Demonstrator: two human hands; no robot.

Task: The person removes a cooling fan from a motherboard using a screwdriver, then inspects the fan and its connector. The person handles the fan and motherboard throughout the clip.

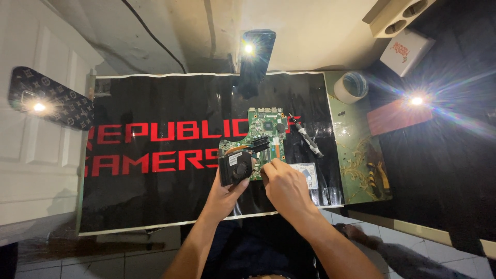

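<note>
A green laptop motherboard (266, 125) lies on a black mat (155, 196) with red lettering. At its near left corner sits a black cooling fan (235, 168) with a copper heat pipe (238, 149). My left hand (226, 195) grips the fan's near edge from below. My right hand (283, 187) is closed just right of the fan, fingertips at the board's near edge; a thin tool seems to be in it, but I cannot make it out.
A screwdriver (306, 136) lies right of the board. A small flat drive (310, 173) rests beside my right hand. A tape roll (351, 86), a red box (398, 117) and a white box (406, 51) stand at the right. Bright lamps shine above.
</note>
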